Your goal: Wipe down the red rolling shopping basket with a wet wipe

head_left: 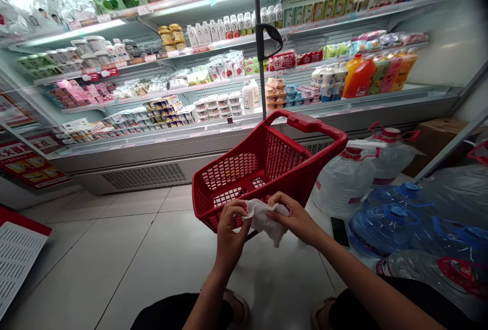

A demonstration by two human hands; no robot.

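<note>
Both of my hands hold a crumpled white cloth between them, low in the middle of the view. My left hand pinches its left edge with curled fingers. My right hand grips its right side, fingers closed over the fabric. The cloth hangs just in front of the near rim of a red plastic shopping basket, which stands tilted on the white tiled floor. The basket looks empty inside. Its red handle rises at the back.
An open refrigerated shelf unit with bottles, cartons and packs runs along the back. Several large water jugs lie at the right, beside a dark phone on the floor. A white perforated panel lies at the left. A grey pole stands behind the basket.
</note>
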